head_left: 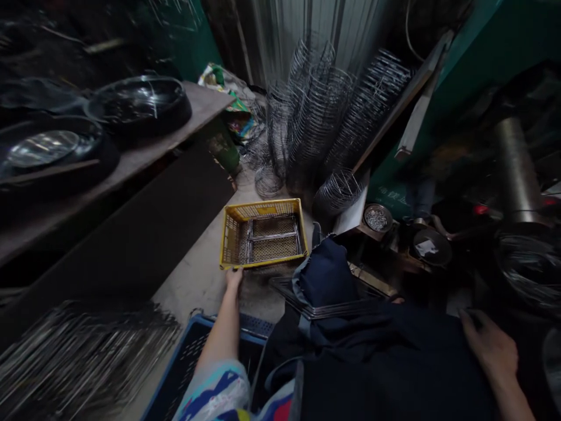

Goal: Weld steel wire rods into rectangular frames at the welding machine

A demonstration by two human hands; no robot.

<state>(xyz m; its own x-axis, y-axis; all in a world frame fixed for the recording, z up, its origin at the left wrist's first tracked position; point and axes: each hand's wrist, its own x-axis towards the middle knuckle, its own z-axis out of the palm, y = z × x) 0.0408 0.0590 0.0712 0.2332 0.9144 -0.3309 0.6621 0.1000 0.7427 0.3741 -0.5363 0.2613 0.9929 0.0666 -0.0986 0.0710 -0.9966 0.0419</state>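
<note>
My left hand (234,276) is closed on the near rim of a yellow plastic crate (264,264), which sits on the floor ahead. Inside the crate lie some thin metal wire frames (274,237). Across my lap, over dark blue cloth (394,362), rests a bundle of bent metal rods (328,311). At the right, beside the cloth, my right hand (493,345) hovers with thumb and fingers apart; nothing shows in its grasp, though the fingertips are dim and blurred.
Tall stacks of wire rings (315,117) stand against the back wall. A blue crate (175,362) is below my left arm, near a pile of metal rods (87,356). A bench (205,99) holds round black basins (140,99). Machinery with a metal cylinder (517,169) fills the right.
</note>
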